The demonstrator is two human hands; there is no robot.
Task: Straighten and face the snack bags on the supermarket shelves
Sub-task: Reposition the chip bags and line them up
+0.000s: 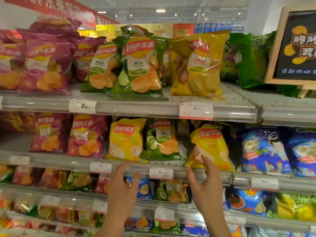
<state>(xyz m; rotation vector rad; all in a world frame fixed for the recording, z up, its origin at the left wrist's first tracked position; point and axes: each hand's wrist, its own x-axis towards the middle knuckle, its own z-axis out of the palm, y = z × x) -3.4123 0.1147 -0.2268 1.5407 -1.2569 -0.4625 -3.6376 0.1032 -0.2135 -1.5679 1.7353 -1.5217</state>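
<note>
Single head-worn wide-angle view, facing the supermarket shelves (133,106) head-on from close range. The gaze is level with the second shelf tier, so upper tiers recede upward and lower tiers fall away beneath. Both forearms enter from the near bottom edge. Lens distortion bows the shelf edges at left and right.

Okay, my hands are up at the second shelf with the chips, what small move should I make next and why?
Probably turn the tilted yellow bag upright with the right hand, whose fingertips already touch its lower corner. It leans and sits apart from the other yellow bag. The left hand is open and free.
</note>
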